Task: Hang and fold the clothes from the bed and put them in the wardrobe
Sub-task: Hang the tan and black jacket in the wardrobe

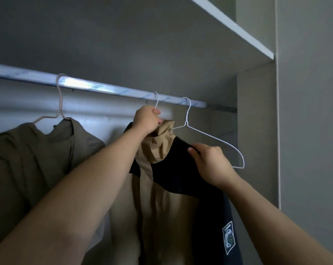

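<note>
A tan and navy jacket [162,197] hangs from a white wire hanger whose hook [156,98] is over the wardrobe rail [108,88]. My left hand [146,120] grips the neck of that hanger just under the rail, above the tan collar. My right hand [211,163] pinches the jacket's navy shoulder. A white patch [228,238] shows on the navy sleeve at the lower right. The hanger's body is hidden inside the jacket.
An empty white wire hanger [215,139] hangs on the rail just right of the jacket, behind my right hand. An olive garment [37,159] hangs on a beige hanger [59,104] at the left. A shelf [238,33] runs overhead; the wardrobe side wall [257,131] stands at the right.
</note>
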`<state>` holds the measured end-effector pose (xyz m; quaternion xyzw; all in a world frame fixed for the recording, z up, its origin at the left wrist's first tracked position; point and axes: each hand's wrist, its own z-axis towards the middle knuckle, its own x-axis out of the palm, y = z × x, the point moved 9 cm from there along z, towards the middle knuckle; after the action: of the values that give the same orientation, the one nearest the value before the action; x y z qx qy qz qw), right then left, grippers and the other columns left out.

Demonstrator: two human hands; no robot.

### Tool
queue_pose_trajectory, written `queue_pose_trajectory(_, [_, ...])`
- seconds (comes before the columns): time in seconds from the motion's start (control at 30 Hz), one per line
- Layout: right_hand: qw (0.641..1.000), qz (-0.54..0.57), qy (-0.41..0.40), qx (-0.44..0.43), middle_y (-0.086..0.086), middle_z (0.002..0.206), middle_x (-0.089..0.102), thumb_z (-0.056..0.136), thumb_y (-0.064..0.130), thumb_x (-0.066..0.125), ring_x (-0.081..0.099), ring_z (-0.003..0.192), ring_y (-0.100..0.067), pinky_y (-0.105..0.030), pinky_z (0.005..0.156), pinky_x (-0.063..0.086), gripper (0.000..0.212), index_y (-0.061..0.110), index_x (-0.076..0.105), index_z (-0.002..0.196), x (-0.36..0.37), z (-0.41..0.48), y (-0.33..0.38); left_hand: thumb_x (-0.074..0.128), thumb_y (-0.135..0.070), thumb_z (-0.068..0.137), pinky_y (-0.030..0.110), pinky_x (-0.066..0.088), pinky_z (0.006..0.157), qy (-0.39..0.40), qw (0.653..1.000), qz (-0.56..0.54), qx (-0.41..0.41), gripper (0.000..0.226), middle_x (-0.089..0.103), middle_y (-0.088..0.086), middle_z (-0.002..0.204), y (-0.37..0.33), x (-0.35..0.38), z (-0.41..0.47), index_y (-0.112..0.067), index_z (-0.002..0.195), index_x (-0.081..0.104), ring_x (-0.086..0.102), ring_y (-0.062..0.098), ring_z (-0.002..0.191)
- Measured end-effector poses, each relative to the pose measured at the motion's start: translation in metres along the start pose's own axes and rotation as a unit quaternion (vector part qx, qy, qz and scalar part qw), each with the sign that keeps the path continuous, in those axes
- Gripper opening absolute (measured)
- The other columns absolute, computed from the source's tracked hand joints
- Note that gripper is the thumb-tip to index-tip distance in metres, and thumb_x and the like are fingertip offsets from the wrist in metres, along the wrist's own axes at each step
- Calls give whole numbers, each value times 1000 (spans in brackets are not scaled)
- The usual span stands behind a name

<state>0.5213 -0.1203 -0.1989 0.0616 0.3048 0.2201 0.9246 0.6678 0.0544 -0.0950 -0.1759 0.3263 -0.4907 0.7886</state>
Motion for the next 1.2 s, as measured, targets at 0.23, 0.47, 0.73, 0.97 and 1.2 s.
queue_pose_trajectory(0.23, [992, -21, 103, -64, -20, 95, 65, 109, 30, 35, 57, 92, -43, -35, 67, 31, 35, 17, 42, 77, 18, -7, 92, 60, -9, 90, 40, 55, 94, -98, 994, -7, -55, 19, 75, 8, 104, 18, -83, -29, -26, 82, 66, 68, 31, 100])
queue_pose_trajectory(0.47, [988, -11, 116, -104, -15, 80, 58, 110, 30, 31, 51, 81, -39, -36, 65, 29, 42, 13, 40, 73, 24, -9, 162, 63, -6, 88, 40, 53, 98, -144, 986, 29, -82, 20, 74, 10, 111, 29, -154, -51, -15, 101, 73, 66, 31, 105])
queue_pose_trajectory(0.73, [989, 33, 104, -103, -5, 67, 45, 109, 35, 32, 39, 62, -24, -37, 64, 31, 46, 16, 40, 68, 42, -14, 193, 56, -7, 91, 37, 53, 95, -157, 982, 53, -91, 22, 75, 9, 104, 38, -191, -63, -16, 101, 73, 67, 28, 100])
queue_pose_trajectory(0.97, [989, 57, 88, -108, -11, 73, 52, 109, 34, 32, 41, 69, -32, -38, 65, 30, 46, 14, 42, 69, 46, -19, 204, 57, -7, 88, 35, 53, 92, -161, 980, 75, -86, 23, 75, 11, 102, 41, -212, -73, -15, 102, 74, 67, 29, 99])
queue_pose_trajectory(1.2, [984, 73, 81, -139, -14, 73, 55, 109, 33, 32, 39, 68, -32, -38, 64, 28, 46, 15, 38, 67, 64, -22, 240, 50, -12, 94, 29, 48, 80, -164, 979, 102, -65, 21, 74, 5, 87, 48, -255, -84, -18, 94, 70, 67, 25, 93])
